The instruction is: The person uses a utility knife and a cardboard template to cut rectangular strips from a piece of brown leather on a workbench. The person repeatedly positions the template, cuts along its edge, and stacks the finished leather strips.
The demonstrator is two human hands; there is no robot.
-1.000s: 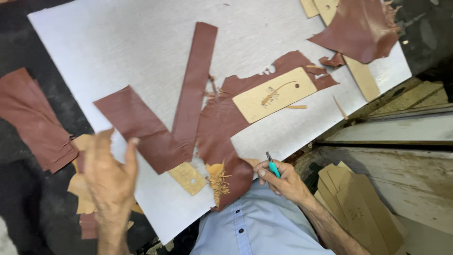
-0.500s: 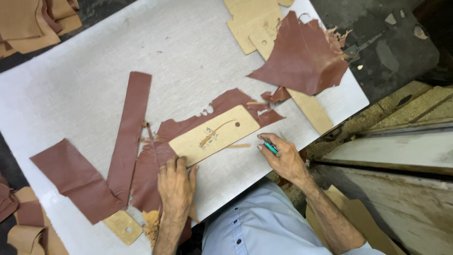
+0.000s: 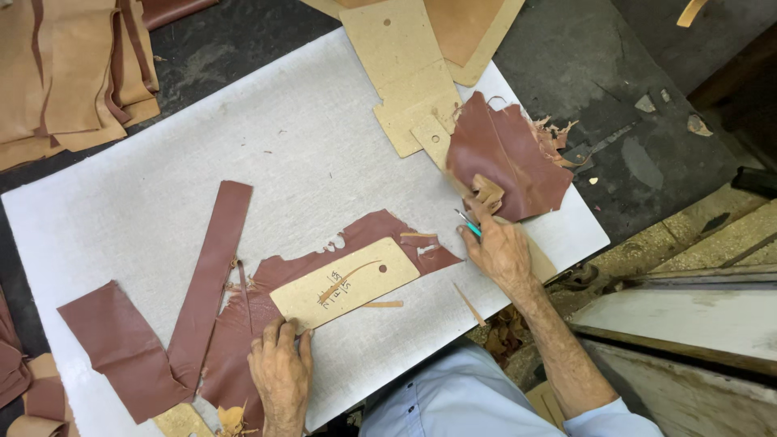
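Head view: a tan cardboard template (image 3: 346, 283) lies flat on a ragged piece of reddish-brown leather (image 3: 340, 263), near the front edge of the pale grey cutting board (image 3: 307, 137). The left hand (image 3: 281, 374) presses down on the template's near-left end, fingers spread flat and open, fingertips on the card and the palm over the leather beneath it. The right hand (image 3: 500, 251) rests off the template's far-right end, just beyond the torn edge of the leather, curled closed around a small teal-handled knife (image 3: 468, 223) whose tip points away from the template. Thin offcut slivers (image 3: 469, 303) lie on the board between that hand and the template. To the left, a long leather strip (image 3: 212, 271) runs slantwise and overlaps a wider leather patch (image 3: 121, 348) — both beside the left hand, apart from the template. Beyond the right hand sits a crumpled leather scrap (image 3: 508, 158), touching larger cardboard patterns (image 3: 405, 73) that overhang the board's far edge. A stack of tan leather sheets (image 3: 69, 69) lies on the dark floor at the far left — well apart from both hands.
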